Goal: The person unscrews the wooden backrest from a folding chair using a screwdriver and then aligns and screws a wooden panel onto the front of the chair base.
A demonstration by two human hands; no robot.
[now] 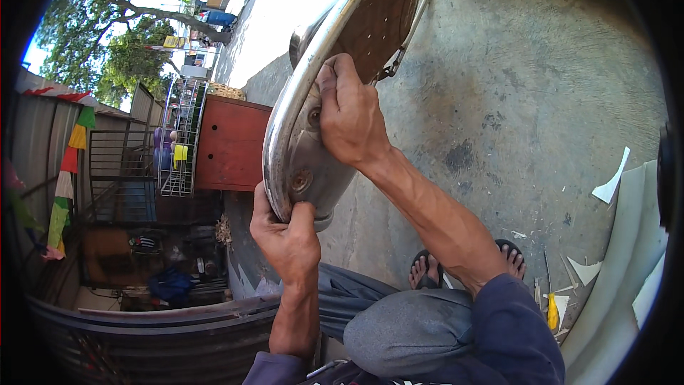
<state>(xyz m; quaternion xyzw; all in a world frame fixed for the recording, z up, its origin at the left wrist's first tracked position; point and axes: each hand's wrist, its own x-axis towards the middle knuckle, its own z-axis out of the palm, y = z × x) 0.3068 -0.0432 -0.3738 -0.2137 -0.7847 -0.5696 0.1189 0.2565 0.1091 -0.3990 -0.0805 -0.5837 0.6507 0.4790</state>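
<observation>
A long, curved piece with a shiny metal rim [274,125] is held up on edge in front of me. Its grey lower part bears two round, rusty fittings, and a brown board [374,25] dotted with small holes shows inside its upper part. My left hand [288,242] is closed round the low end of the rim, its thumb pressed against the grey face. Higher up, my right hand [353,114] is closed with bent fingers against the inner side beside the rim. What lies under those fingers is hidden. The piece's exact kind I cannot tell.
A yellow-handled screwdriver [552,310] lies on the concrete floor at the right, among white scraps [586,271]. Beside it is a large pale sheet [620,264]. At the left stand a red box [231,142], a wire rack [182,139] and dark corrugated metal [157,342].
</observation>
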